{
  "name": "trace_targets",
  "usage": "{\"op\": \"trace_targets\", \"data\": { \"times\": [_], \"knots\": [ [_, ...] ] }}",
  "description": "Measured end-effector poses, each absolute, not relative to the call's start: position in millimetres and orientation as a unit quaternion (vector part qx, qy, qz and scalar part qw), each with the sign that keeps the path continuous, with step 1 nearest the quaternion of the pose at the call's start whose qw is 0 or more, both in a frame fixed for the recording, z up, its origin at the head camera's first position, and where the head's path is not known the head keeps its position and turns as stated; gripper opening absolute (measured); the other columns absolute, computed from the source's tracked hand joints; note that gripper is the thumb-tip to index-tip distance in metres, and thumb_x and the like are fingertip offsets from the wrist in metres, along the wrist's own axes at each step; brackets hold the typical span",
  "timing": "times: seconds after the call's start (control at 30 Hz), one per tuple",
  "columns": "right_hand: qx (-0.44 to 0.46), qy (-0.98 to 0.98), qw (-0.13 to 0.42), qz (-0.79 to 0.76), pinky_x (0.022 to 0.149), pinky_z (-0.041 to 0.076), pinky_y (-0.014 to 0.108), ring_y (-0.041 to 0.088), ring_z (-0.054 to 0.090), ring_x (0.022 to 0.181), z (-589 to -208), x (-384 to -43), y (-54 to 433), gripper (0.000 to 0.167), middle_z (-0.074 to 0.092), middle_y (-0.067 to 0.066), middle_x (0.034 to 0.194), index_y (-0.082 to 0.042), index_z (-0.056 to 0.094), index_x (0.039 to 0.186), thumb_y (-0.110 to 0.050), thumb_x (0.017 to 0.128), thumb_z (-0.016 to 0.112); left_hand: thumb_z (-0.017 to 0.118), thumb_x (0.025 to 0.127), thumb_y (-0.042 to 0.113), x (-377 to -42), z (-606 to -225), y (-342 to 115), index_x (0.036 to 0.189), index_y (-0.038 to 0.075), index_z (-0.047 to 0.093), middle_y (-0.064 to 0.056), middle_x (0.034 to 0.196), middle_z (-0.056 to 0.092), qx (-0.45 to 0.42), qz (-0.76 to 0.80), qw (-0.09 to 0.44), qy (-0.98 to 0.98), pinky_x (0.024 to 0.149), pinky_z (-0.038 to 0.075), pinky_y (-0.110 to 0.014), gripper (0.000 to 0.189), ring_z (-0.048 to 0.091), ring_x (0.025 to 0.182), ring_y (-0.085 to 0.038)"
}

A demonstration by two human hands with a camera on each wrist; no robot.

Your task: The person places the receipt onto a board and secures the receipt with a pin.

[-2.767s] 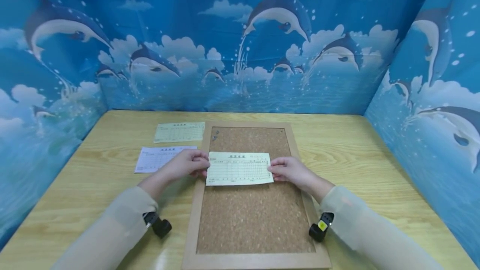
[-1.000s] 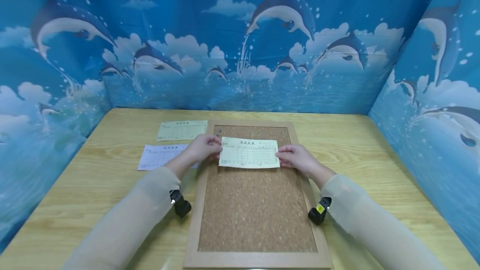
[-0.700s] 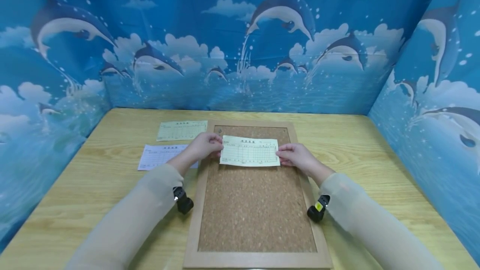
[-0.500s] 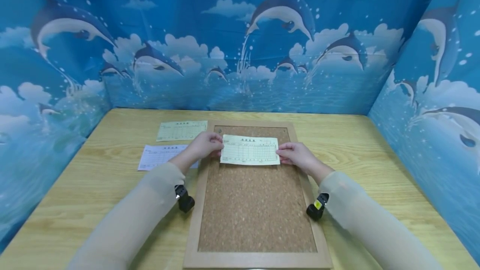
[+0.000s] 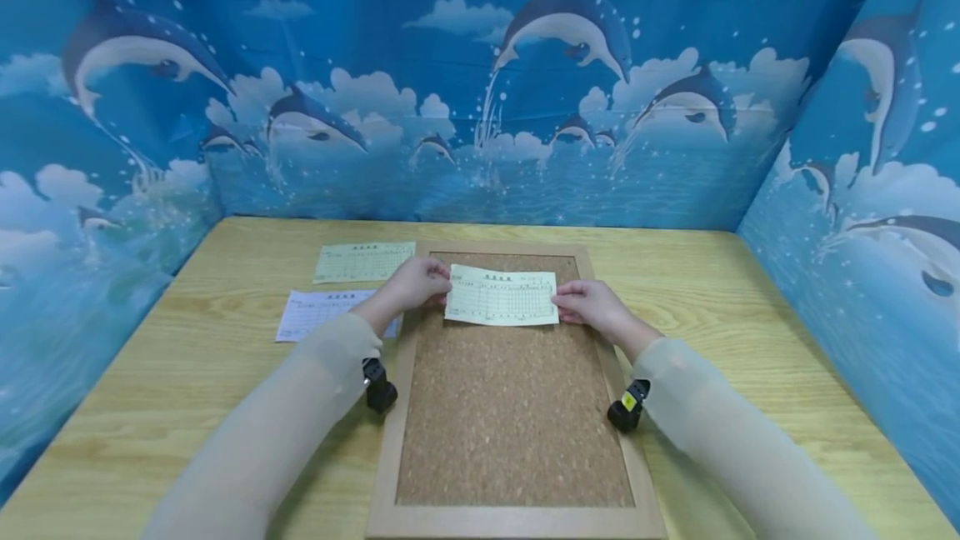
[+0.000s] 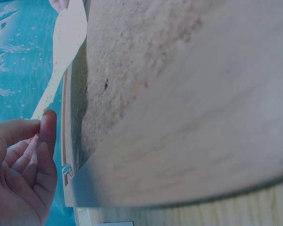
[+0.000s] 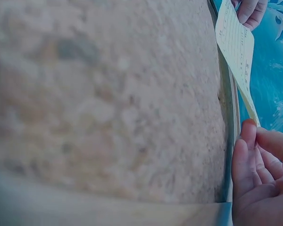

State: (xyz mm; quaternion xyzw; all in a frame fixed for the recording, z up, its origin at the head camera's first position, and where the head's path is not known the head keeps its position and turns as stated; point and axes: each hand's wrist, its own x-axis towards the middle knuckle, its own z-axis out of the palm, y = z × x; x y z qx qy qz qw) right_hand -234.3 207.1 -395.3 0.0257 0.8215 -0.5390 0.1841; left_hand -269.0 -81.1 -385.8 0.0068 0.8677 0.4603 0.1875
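A pale yellow-green printed form slip is stretched between both hands above the upper part of a cork board with a wooden frame. My left hand pinches the slip's left edge between thumb and fingers; in the left wrist view the slip bends away from the fingertips. The right hand pinches the right edge, and in the right wrist view the slip looks held off the cork. A small shiny pin stands near the board's corner in the left wrist view; the left hand covers that corner in the head view.
Left of the board, a green form slip and a white-lilac form slip lie on the wooden table. The left forearm partly covers the white-lilac one. A blue dolphin curtain surrounds the back and sides.
Both hands have carried the slip farther up the board and slightly to the right. The pins seen earlier at the board's top left are now behind the left hand.
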Motion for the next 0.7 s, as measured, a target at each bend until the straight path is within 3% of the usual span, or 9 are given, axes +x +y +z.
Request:
{"op": "trace_targets", "data": {
  "times": [0.27,0.5,0.7],
  "knots": [
    [0.043,0.829,0.184,-0.526,0.076,0.052,0.025,0.011,0.062,0.083,-399.0,-242.0,205.3,0.037,0.061,0.017,0.109,0.007,0.052,0.124,-0.015,0.095,0.056,0.058,0.09,0.007,-273.6,-384.6,-78.4,0.107,0.002,0.06,-0.01,0.087,0.064,-0.007,0.448,0.19,0.874,0.058,0.047,-0.025,0.018,0.063,0.068,-0.016],
    [0.048,0.833,0.18,-0.521,0.071,0.052,0.023,0.008,0.06,0.075,-399.7,-246.7,204.6,0.036,0.063,0.013,0.1,0.008,0.052,0.123,-0.014,0.095,0.055,0.057,0.091,0.007,-276.2,-386.1,-75.9,0.107,0.002,0.06,-0.01,0.086,0.064,-0.004,0.434,0.184,0.882,0.059,0.048,-0.026,0.017,0.063,0.068,-0.016],
    [0.043,0.837,0.182,-0.514,0.073,0.052,0.024,0.009,0.06,0.078,-400.1,-249.0,205.0,0.037,0.062,0.015,0.104,0.008,0.052,0.124,-0.014,0.095,0.055,0.057,0.091,0.007,-277.5,-386.5,-75.4,0.105,0.002,0.061,-0.011,0.083,0.064,0.011,0.419,0.176,0.891,0.056,0.047,-0.026,0.016,0.062,0.066,-0.016]
  ]
}}
